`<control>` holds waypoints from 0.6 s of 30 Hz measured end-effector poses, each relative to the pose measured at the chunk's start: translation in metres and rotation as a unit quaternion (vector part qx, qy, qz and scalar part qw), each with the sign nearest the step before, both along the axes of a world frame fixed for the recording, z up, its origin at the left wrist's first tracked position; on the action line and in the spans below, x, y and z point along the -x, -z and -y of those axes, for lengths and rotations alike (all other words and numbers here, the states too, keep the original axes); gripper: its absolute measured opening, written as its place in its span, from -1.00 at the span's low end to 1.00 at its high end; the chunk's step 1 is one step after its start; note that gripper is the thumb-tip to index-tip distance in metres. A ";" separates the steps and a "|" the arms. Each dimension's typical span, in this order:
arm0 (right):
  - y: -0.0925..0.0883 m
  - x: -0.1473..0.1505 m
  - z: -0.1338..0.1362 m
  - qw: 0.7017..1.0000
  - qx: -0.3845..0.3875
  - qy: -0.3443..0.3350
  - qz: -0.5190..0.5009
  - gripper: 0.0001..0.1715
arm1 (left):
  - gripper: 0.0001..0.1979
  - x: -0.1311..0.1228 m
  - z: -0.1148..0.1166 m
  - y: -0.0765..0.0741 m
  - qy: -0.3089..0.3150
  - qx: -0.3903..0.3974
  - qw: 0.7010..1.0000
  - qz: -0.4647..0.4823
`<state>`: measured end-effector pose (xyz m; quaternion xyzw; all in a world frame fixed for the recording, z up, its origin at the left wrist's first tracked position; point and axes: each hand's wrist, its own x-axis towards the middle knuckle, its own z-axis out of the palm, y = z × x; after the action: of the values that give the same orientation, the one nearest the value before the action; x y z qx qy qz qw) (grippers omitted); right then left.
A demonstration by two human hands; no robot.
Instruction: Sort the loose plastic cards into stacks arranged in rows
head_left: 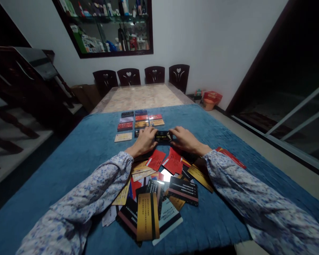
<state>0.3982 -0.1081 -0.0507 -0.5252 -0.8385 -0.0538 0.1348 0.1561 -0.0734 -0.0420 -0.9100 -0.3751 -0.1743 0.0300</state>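
A black card or small stack of black cards (163,136) with gold lettering lies between my two hands. My left hand (146,139) closes on its left edge, and my right hand (185,140) grips the right edge. Beyond my hands, several card stacks stand in rows, among them a red one (124,126), a cream one (123,137) and a blue one (140,112). Nearer my body, a loose heap of mixed cards spreads between my forearms, with a gold card (148,216) on top and red cards (156,160) at its far side.
A blue cloth (77,156) covers the near part of the long table (146,95). Several red cards (232,157) lie beside my right forearm. Dark chairs (129,77) line the far end, below a wall cabinet (113,55). An orange bucket (208,104) is on the floor.
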 end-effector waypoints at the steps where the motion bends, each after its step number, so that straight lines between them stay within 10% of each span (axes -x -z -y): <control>1: -0.003 0.003 -0.002 1.000 -0.002 0.000 0.009 -0.37 | -0.46 0.004 -0.001 -0.001 0.001 0.000 1.000 0.000; 18: -0.006 0.064 -0.059 0.996 0.047 -0.063 -0.036 -0.45 | -0.46 0.056 -0.018 -0.016 -0.097 0.040 0.992 -0.063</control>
<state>0.3345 -0.0495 -0.0446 -0.4791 -0.8659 0.0135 0.1433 0.0998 -0.0557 -0.0263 -0.8790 -0.4654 -0.0977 0.0344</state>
